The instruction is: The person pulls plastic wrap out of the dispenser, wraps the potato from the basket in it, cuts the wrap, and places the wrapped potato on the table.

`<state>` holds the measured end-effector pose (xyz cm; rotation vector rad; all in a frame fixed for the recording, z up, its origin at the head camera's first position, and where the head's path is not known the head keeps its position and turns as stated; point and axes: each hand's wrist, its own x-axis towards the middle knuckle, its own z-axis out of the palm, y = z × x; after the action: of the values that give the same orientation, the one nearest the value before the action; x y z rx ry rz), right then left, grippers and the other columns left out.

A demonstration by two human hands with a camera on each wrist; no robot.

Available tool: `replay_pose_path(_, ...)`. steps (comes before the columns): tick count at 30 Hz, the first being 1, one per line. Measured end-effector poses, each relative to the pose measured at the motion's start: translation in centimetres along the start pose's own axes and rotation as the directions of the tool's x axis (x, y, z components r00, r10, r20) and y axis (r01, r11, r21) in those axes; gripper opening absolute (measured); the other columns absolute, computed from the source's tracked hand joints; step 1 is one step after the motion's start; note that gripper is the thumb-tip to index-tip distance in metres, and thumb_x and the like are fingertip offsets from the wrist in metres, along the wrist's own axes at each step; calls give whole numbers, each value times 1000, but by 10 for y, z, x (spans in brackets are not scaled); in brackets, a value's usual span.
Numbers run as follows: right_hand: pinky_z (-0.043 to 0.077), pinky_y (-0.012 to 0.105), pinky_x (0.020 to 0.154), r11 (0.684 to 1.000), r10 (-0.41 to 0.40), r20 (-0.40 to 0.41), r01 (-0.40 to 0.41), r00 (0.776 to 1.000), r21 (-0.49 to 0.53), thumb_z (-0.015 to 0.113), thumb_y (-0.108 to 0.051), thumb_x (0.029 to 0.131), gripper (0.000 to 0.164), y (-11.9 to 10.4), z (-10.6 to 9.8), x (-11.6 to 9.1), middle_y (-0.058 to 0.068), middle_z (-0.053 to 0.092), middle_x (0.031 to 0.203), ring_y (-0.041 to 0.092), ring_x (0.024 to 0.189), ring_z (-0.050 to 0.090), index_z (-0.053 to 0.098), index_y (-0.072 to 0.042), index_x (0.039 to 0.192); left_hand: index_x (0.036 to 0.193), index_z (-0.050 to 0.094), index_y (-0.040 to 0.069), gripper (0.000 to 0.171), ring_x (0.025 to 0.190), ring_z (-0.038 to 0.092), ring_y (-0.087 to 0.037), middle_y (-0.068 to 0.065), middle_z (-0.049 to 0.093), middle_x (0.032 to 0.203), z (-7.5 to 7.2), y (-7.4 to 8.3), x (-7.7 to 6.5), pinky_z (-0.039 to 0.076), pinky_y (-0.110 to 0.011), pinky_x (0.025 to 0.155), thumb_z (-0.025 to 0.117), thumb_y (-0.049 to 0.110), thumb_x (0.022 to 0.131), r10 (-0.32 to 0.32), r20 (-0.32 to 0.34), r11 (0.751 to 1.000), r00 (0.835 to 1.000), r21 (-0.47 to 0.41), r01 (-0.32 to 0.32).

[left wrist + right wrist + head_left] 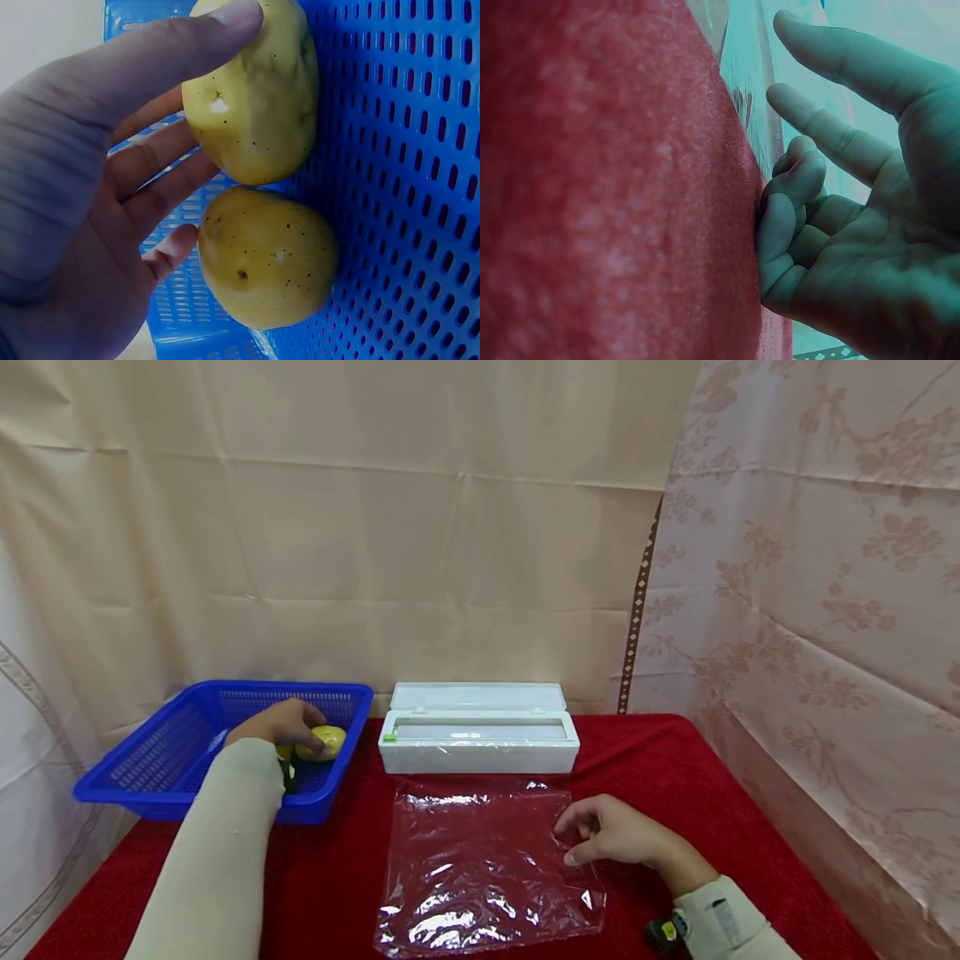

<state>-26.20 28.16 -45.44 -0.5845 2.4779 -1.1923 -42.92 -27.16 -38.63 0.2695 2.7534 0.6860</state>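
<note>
My left hand (279,723) reaches into the blue basket (347,777) and grips a yellow potato (330,742). In the left wrist view, the thumb lies across the top of this potato (259,112), and the fingers go round its far side. Just below it sits a second potato (270,259), with the little finger at its edge. My right hand (618,835) holds nothing; its fingers are loosely bent at the right edge of a clear plastic film sheet (480,877). In the right wrist view, that hand (855,187) rests low beside the red cloth (615,187).
A white cling film dispenser (480,758) stands behind the sheet with its lid (478,697) raised and a green slider (389,737) at its left end. Red cloth (645,768) covers the table. A beige curtain (420,552) hangs behind, a floral one (840,593) at the right.
</note>
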Motion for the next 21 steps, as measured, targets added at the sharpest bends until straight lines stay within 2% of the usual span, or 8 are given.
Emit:
replay_pose_path(7, 42, 24, 57, 1000, 10, -3, -10, 1000, 1, 88, -19, 81, 33, -1, 1, -1, 2, 55, 77, 13, 71, 48, 76, -10, 111, 134, 64, 0, 67, 112, 62, -34, -19, 67, 129, -1, 2, -4, 51, -52, 96, 90, 17, 75, -53, 27, 998, 998, -44, 54)
replay_pose_path(16, 42, 23, 57, 1000, -5, -1, 5, 1000, 2, 87, -20, 81, 34, -4, 3, -2, 1, 56, 76, 11, 69, 49, 76, -8, 111, 124, 70, -1, 62, 107, 64, -31, -16, 72, 118, -3, 2, -4, 52, -50, 94, 90, 35, 77, 2, 2, 1000, 1000, 24, -2)
replay_pose_path(21, 43, 24, 57, 1000, -4, -6, 4, 1000, -4, 87, -20, 82, 32, -3, 1, -1, 1, 56, 77, 12, 71, 49, 76, -9, 110, 122, 71, -2, 60, 102, 66, -28, -14, 74, 114, -11, 9, -3, 54, -47, 90, 88, 36, 78, 51, -27, 998, 998, 23, -50)
